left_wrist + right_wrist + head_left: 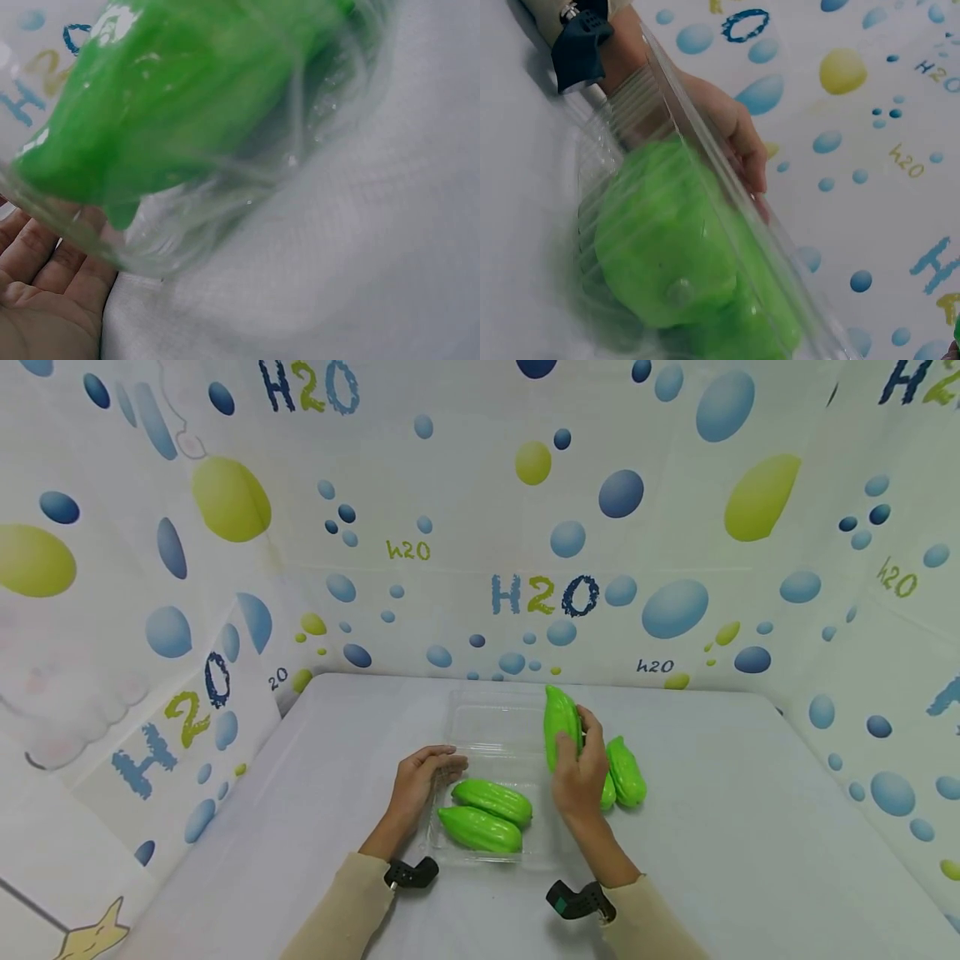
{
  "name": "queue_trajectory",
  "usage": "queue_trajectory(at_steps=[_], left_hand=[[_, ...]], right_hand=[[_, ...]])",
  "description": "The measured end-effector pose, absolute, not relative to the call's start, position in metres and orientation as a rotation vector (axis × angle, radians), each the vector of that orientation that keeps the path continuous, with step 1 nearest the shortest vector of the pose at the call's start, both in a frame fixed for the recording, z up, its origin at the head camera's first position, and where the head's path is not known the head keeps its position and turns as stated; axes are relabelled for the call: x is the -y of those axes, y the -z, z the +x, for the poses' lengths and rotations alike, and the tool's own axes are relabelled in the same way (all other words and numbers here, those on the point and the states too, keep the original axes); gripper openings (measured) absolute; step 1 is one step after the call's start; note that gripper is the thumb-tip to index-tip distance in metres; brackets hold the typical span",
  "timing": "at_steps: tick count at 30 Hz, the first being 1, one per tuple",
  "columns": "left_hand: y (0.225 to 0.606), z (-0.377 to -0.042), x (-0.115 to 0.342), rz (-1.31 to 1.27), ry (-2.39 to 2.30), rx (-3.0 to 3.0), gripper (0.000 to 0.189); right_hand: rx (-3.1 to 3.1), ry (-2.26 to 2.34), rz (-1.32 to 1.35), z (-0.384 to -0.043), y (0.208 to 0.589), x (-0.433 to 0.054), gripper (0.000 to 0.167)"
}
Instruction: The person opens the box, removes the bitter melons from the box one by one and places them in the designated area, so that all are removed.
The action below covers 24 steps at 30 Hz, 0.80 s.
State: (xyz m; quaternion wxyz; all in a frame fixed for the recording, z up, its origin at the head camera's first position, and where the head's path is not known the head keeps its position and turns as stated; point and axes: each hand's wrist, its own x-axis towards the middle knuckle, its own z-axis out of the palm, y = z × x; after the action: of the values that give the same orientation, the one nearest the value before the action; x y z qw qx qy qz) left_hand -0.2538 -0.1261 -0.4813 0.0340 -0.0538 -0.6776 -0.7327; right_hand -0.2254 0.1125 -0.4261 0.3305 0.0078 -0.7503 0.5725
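Note:
My right hand [579, 768] grips a glossy bright green, ridged, elongated fruit [558, 722], upright, thumb on its near side, above the right side of a clear plastic box [551, 843]. Two similar green fruits [480, 829] lie side by side in the box's near tray. At the box's left side my left hand [411, 783] touches the rim near the lid's fold. In the left wrist view its fingers [30, 255] lie fairly straight against the clear wall, with a green fruit [172, 97] showing through. The right wrist view shows the fruits [667, 232] through the ribbed wall, blurred.
The box's clear lid [495, 718] lies folded back toward the far table edge. More green fruits [626, 772] lie on the white tablecloth [720, 827] right of the box, partly behind the right hand. A printed white backdrop [480, 527] stands behind and beside the table.

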Motion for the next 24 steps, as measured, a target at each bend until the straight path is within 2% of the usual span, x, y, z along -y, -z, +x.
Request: queue_trajectory(at_steps=[24], left_hand=[[0.484,-0.255,0.127,-0.171,2.255,2.101,0.030]], right_hand=[[1.954,-1.374,-0.102,-0.234,0.437,-0.143,0.049]])
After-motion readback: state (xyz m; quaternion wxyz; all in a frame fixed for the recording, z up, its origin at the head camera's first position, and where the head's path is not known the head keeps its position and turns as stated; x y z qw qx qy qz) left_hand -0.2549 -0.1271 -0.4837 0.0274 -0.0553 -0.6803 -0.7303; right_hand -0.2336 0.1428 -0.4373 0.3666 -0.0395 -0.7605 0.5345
